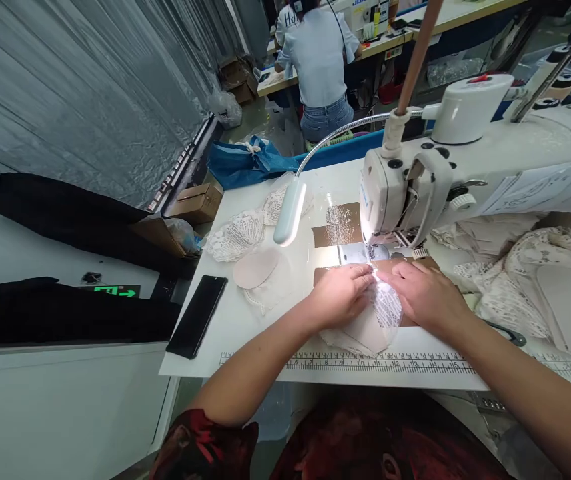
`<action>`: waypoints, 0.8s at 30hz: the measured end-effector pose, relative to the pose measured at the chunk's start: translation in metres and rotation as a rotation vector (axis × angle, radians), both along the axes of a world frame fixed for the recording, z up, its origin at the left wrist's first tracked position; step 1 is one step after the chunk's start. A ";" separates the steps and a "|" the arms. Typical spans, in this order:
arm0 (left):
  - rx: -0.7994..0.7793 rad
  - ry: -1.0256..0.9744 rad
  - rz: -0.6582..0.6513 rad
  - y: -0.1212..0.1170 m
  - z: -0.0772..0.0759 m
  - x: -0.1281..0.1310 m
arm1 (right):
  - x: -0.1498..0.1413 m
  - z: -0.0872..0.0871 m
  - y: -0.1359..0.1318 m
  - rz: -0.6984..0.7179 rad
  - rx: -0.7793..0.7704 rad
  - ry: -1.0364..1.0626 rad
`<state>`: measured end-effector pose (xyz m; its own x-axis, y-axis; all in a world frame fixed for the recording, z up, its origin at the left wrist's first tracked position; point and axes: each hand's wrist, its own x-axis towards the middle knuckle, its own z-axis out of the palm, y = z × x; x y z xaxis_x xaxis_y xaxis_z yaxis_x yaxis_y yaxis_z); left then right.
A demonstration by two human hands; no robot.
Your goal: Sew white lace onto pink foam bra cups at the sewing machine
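A piece of white lace fabric (386, 307) with a pale beige layer lies at the front of the sewing machine (390, 180), its far edge close to the needle. My left hand (345, 293) grips the lace from the left, fingers pressed together near the presser foot. On the other side my right hand (423, 293) pinches the same lace, thumb and fingers near the needle. Both hands partly cover the fabric, and the exact point under the needle is hard to make out.
A black phone (197, 317) lies at the table's left, near lace cups (238, 237) and a beige pad (255, 268). A lamp (290, 212) hangs over the table. More lace pieces (520, 280) are heaped right, beside scissors (510, 333). A person (318, 63) sits ahead.
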<state>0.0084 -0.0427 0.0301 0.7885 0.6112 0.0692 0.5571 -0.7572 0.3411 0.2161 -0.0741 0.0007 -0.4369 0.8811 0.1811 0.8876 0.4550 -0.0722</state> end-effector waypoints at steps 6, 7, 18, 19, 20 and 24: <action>0.012 0.096 0.076 0.007 0.001 0.001 | -0.006 0.007 -0.001 -0.070 0.066 -0.087; 0.017 0.092 0.070 0.009 -0.001 0.001 | -0.007 0.007 0.000 -0.080 0.067 -0.089; -0.041 0.098 -0.081 0.042 -0.003 -0.008 | -0.015 0.010 0.006 -0.149 0.013 -0.069; -0.047 0.111 -0.093 0.045 -0.004 -0.009 | -0.015 0.010 0.007 -0.142 0.009 -0.061; -0.051 0.122 -0.104 0.046 -0.004 -0.010 | -0.015 0.009 0.007 -0.133 0.008 -0.050; 0.010 0.087 -0.092 0.042 -0.004 -0.015 | -0.007 0.002 0.007 -0.095 0.028 0.044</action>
<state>-0.0062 -0.0005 0.0258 0.8442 0.5359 0.0038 0.5125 -0.8094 0.2868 0.2092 -0.0670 0.0032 -0.3429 0.9123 0.2238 0.9230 0.3715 -0.1005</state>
